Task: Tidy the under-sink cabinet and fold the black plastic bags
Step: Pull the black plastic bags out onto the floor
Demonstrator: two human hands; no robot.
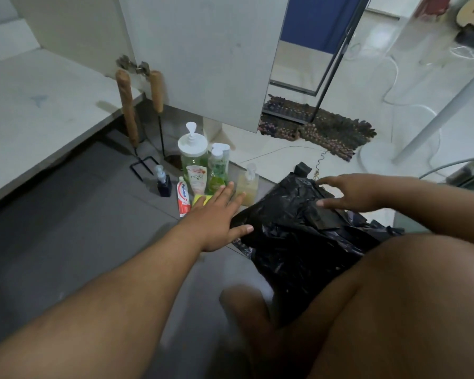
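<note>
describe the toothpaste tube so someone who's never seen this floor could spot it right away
Start at the open white cabinet door and drop to the cluster of bottles on the grey floor below it. At the cluster's near edge, right of the small dark blue pump bottle and just beyond the left hand, lies the red and white toothpaste tube. It is the only flat tube among upright bottles.
</note>
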